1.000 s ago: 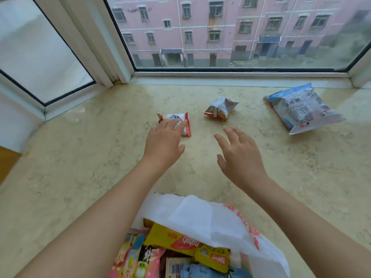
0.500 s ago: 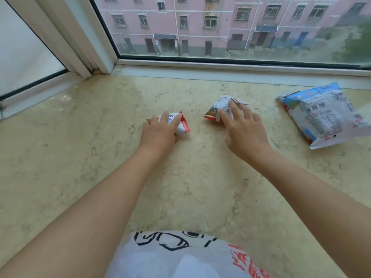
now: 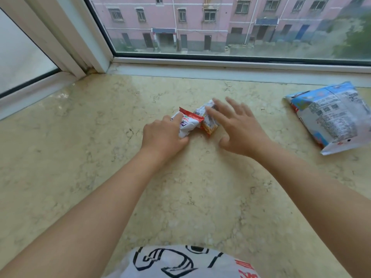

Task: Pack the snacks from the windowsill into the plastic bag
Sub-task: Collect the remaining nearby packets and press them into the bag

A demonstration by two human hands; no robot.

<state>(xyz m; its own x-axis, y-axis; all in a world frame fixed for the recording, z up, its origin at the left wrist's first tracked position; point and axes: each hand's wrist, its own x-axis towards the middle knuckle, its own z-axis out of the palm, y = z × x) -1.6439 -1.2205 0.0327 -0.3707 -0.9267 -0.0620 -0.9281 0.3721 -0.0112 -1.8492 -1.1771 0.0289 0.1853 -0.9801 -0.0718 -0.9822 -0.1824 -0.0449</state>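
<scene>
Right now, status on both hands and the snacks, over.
Left hand grips small red-and-white snack packet. Right hand open, fingers on small orange-and-white snack packet. Big blue-and-white snack bag untouched on sill. Nothing blocking.

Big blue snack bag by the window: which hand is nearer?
Right. The right hand lies open on the sill, fingers on a small orange-and-white packet, with bare marble between it and the big blue snack bag. The left hand is farther, gripping a red-and-white packet.
</scene>
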